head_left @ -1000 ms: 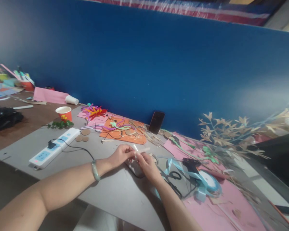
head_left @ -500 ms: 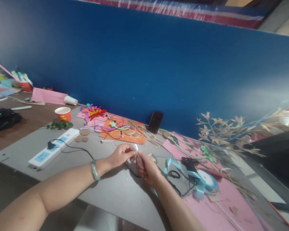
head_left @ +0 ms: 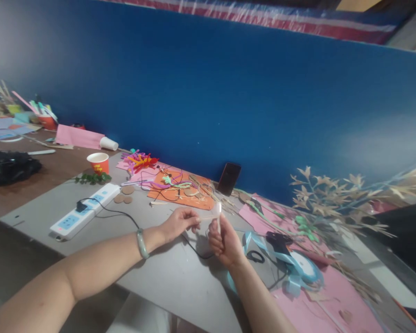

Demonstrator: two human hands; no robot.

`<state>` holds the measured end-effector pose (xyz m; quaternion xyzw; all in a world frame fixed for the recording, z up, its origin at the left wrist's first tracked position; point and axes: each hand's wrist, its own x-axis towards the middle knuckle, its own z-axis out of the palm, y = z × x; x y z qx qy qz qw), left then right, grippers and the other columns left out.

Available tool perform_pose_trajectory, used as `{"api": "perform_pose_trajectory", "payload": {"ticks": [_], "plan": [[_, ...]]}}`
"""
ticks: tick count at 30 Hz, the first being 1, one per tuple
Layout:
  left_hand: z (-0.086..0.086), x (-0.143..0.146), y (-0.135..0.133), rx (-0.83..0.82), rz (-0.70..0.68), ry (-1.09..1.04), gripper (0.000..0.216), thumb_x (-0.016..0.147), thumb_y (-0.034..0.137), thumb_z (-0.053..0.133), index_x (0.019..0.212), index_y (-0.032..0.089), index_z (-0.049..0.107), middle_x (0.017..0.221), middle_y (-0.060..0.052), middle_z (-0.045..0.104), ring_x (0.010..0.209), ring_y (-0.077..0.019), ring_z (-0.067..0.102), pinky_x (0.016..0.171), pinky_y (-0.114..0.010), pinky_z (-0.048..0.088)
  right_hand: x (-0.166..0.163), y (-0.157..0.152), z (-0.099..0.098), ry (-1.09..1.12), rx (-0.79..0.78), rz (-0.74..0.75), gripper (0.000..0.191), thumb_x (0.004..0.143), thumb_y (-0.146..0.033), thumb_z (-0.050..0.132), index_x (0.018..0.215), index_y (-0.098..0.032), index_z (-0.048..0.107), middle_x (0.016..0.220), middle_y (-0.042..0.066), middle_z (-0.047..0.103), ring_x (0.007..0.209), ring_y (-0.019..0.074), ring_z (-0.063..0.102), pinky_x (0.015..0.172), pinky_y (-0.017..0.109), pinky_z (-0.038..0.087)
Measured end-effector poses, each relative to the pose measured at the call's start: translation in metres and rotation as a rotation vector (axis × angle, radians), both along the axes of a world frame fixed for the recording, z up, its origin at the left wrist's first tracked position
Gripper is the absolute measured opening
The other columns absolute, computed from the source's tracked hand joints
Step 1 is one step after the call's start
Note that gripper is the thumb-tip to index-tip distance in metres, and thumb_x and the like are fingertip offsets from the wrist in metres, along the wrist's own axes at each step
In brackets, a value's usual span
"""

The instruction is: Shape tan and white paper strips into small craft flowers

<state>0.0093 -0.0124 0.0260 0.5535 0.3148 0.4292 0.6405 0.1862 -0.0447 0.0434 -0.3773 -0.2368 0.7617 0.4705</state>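
Observation:
My left hand (head_left: 180, 223) pinches one end of a thin pale strip (head_left: 211, 215) above the grey table (head_left: 166, 273). A green bangle (head_left: 142, 243) sits on that wrist. My right hand (head_left: 223, 243) is curled, palm towards me, and grips a thin translucent stick that stands upright and meets the strip at its bright tip. Both hands are close together over a black cord (head_left: 197, 252) on the table. I cannot make out what the strip or the stick is made of.
A white power strip (head_left: 85, 210) with a plugged black cable lies left. An orange sheet (head_left: 178, 189) with pipe cleaners, a red paper cup (head_left: 99, 163), a leaning phone (head_left: 229, 178), blue ribbon (head_left: 298, 266), black scissors (head_left: 254, 254), pink paper and dry branches (head_left: 333, 194) fill the table.
My right hand has turned palm-up and lifted slightly, so the stick now stands upright. The strip has risen off the table between both hands. The view has shifted a little.

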Motion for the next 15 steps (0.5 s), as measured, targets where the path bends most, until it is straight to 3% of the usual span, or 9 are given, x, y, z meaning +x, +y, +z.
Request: {"api": "perform_pose_trajectory", "payload": {"ticks": [5,10,15], "plan": [[0.000,0.000,0.003,-0.059,0.064,-0.033,0.033,0.071,0.043,0.069,0.070,0.012,0.058,0.064,-0.002,0.062,0.051,-0.0071,0.051,0.052,-0.021,0.037,0.006,0.007,-0.002,-0.106,0.079,-0.143,0.041,0.077,-0.059,0.057,0.067,-0.021,0.045,0.043,-0.011,0.030,0.032,0.0029,0.013,0.029,0.015,0.009],[-0.008,0.000,0.003,0.005,0.024,0.012,0.034,0.073,0.044,0.067,0.068,0.011,0.058,0.062,-0.002,0.060,0.050,-0.0071,0.051,0.052,-0.021,0.039,-0.011,0.001,-0.018,-0.529,0.205,-0.015,0.044,0.075,-0.061,0.057,0.063,-0.020,0.048,0.040,-0.010,0.031,0.033,0.0046,0.019,0.032,0.019,0.010],[-0.019,0.003,0.002,0.058,0.026,0.085,0.036,0.075,0.046,0.064,0.068,0.011,0.059,0.059,-0.002,0.058,0.050,-0.0085,0.050,0.050,-0.021,0.040,-0.024,-0.004,-0.027,-0.701,0.294,0.000,0.046,0.078,-0.061,0.053,0.056,-0.021,0.046,0.040,-0.006,0.035,0.034,0.0076,0.026,0.035,0.023,0.016]]}}
